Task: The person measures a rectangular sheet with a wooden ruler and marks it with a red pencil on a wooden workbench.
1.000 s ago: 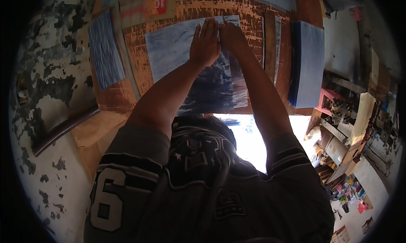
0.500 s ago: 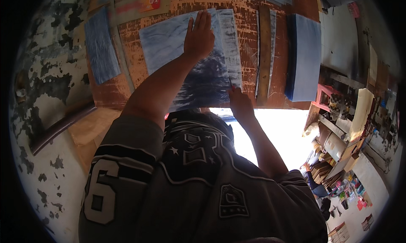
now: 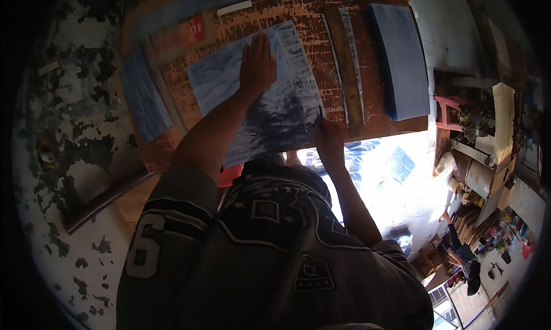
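Note:
My left hand (image 3: 258,66) lies flat with stretched fingers on a blue-and-white mottled sheet (image 3: 215,80) on the worn brown table. A paler strip (image 3: 295,60) runs along the sheet's right side. In my right hand (image 3: 330,140) is a small knife (image 3: 321,116), its dark blade pointing away from me at the strip's near right edge. A touch of red shows at its handle; my fingers hide the rest.
A thick stack of blue sheets (image 3: 400,60) stands on the table's right, beside a brown wooden strip (image 3: 348,66). More blue sheets (image 3: 144,94) lie at the left. A white bar (image 3: 234,8) is at the back. Beyond the table, a person (image 3: 459,252) is at lower right.
The whole view has tilted and shifted. The knife has moved from the seam between sheet and strip to the strip's right edge. My left hand stays flat on the sheet.

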